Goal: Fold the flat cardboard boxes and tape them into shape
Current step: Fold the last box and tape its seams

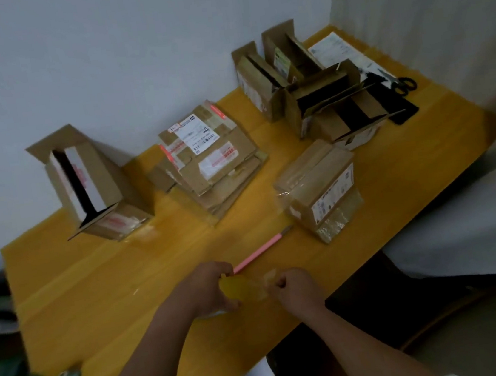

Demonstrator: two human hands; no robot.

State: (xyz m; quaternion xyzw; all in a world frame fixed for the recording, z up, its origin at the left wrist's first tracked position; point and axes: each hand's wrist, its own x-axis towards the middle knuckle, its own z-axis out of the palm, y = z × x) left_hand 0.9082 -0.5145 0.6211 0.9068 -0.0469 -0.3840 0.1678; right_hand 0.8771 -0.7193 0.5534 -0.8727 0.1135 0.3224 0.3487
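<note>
Bare table (92,300) left of the hands; pink cutter (258,253) and taped box (319,191) just ahead.

Left hand (209,286) grips a tape roll (237,290); right hand (293,288) pinches its free end.

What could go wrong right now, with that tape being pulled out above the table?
1. The left hand grips the tape roll while the right hand pinches its free end; the clear strip could fold and stick to itself.
2. The pink-handled cutter lies right beyond the hands, so a forearm might knock it.
3. The taped box nearby has loose, crinkled tape at its corners, which may peel or let the box open.
</note>
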